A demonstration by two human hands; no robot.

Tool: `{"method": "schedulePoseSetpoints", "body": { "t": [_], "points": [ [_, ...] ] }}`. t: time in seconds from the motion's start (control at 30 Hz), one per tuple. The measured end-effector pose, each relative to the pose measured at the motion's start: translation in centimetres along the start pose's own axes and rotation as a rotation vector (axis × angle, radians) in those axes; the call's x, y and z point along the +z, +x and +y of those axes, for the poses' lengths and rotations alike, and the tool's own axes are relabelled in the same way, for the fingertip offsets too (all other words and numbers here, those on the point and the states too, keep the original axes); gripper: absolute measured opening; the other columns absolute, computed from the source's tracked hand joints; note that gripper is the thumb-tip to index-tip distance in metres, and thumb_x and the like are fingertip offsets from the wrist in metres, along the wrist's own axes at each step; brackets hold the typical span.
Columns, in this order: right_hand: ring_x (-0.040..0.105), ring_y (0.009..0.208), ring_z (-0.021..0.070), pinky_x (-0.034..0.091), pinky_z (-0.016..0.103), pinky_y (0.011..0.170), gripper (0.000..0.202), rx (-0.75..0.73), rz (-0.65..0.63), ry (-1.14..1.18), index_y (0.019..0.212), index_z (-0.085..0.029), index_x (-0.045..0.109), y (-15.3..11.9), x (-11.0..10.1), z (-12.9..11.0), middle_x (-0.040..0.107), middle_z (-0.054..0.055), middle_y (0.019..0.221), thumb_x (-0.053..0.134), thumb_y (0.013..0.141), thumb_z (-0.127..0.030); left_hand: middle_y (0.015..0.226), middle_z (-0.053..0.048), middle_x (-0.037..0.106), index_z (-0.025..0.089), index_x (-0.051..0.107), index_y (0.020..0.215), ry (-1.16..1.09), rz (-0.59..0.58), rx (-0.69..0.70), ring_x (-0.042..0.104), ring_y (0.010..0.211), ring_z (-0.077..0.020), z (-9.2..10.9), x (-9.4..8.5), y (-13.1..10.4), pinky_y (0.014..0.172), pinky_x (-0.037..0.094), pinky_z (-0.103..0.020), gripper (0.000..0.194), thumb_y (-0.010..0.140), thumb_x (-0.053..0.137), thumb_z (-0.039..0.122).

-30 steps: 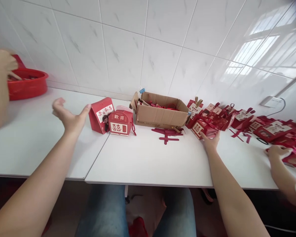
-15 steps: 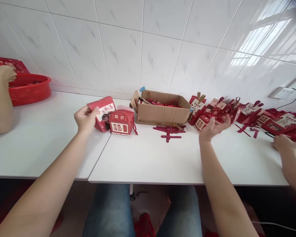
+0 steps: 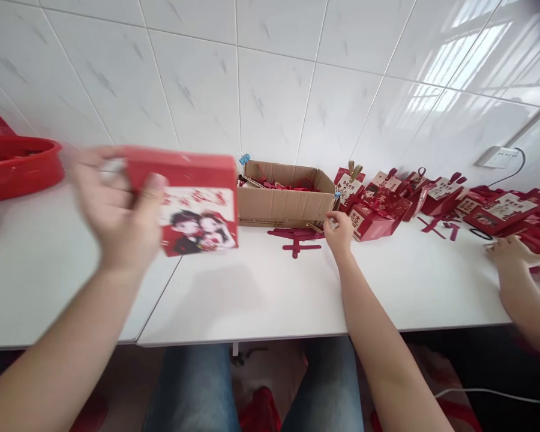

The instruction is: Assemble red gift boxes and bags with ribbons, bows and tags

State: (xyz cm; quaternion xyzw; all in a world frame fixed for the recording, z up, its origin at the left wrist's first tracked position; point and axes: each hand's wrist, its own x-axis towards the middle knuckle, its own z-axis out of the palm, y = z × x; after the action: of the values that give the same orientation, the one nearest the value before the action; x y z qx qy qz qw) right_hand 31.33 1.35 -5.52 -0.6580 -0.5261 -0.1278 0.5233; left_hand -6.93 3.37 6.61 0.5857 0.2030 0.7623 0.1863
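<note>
My left hand (image 3: 121, 210), partly smeared by motion, grips a red candy box (image 3: 198, 213) and holds it up above the table. Its near side carries a white panel with a printed couple and red lettering. My right hand (image 3: 341, 233) is by the right front corner of the cardboard box (image 3: 283, 206), its thumb and forefinger brought together; anything between them is too small to make out. Dark red ribbon strips (image 3: 296, 240) lie on the table just left of these fingers. More ribbons (image 3: 292, 186) lie inside the cardboard box.
Finished-looking red boxes with ribbon loops (image 3: 378, 213) crowd the right side of the white table (image 3: 261, 300). Another person's hand (image 3: 515, 252) rests among them at far right. A red tub (image 3: 24, 168) stands at far left, by a tiled wall.
My left hand has brought its box up, nearer and to the right, covering the spot of the other standing box. My right hand has moved left from the boxes, its spread fingers now together.
</note>
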Motion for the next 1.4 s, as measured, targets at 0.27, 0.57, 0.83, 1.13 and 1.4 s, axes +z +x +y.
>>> {"method": "schedulePoseSetpoints", "body": {
  "t": [0.27,0.57,0.83,1.13,1.4],
  "points": [
    [0.048,0.091,0.0266,0.035,0.036,0.075,0.018,-0.023,-0.318,-0.407,0.096,-0.017,0.062,-1.5,2.2,-1.6,0.064,0.012,0.099,0.06,0.083,-0.029,0.112,-0.009,0.066,0.025,0.035,0.139,0.061,-0.4,-0.176,0.065,0.096,-0.0193,-2.5,8.2,-7.5,0.085,0.054,-0.035,0.058,0.086,0.057,0.025],
    [0.048,0.087,0.0245,0.033,0.035,0.074,0.013,-0.073,-0.324,-0.317,0.081,-0.02,0.066,-1.3,2.3,-0.8,0.068,0.009,0.089,0.054,0.086,-0.021,0.102,-0.009,0.07,0.016,0.066,0.103,0.153,-0.587,-0.294,0.066,0.094,-0.0221,-2.2,6.7,-8.4,0.083,0.054,-0.034,0.025,0.082,0.063,0.029],
    [0.054,0.074,0.0187,0.042,0.034,0.073,0.007,-0.048,-0.067,0.079,0.081,-0.02,0.066,-0.2,-1.4,-3.1,0.067,0.003,0.077,0.062,0.083,-0.026,0.096,-0.006,0.068,0.02,0.067,0.103,0.182,-0.638,-0.423,0.066,0.086,-0.0194,-1.9,6.0,-7.9,0.07,0.056,-0.03,0.026,0.081,0.065,0.034],
    [0.06,0.064,0.0136,0.049,0.03,0.059,0.003,-0.264,-0.378,0.864,0.083,-0.027,0.068,-2.9,-5.4,-10.1,0.065,-0.001,0.075,0.069,0.081,-0.024,0.104,-0.009,0.07,0.018,0.069,0.094,0.12,-0.622,-0.487,0.065,0.098,-0.0238,-1.6,6.3,-8.2,0.075,0.056,-0.032,0.021,0.081,0.066,0.035],
    [0.039,0.135,0.0296,0.047,0.045,0.097,0.007,-0.371,-0.339,0.582,0.075,-0.026,0.072,-3.8,-3.8,-11.0,0.037,0.001,0.146,0.071,0.079,-0.032,0.084,-0.005,0.072,0.017,0.067,0.094,0.081,-0.547,-0.492,0.066,0.069,-0.017,-1.6,6.6,-8.9,0.062,0.054,-0.027,0.023,0.08,0.068,0.034]
  ]
}}
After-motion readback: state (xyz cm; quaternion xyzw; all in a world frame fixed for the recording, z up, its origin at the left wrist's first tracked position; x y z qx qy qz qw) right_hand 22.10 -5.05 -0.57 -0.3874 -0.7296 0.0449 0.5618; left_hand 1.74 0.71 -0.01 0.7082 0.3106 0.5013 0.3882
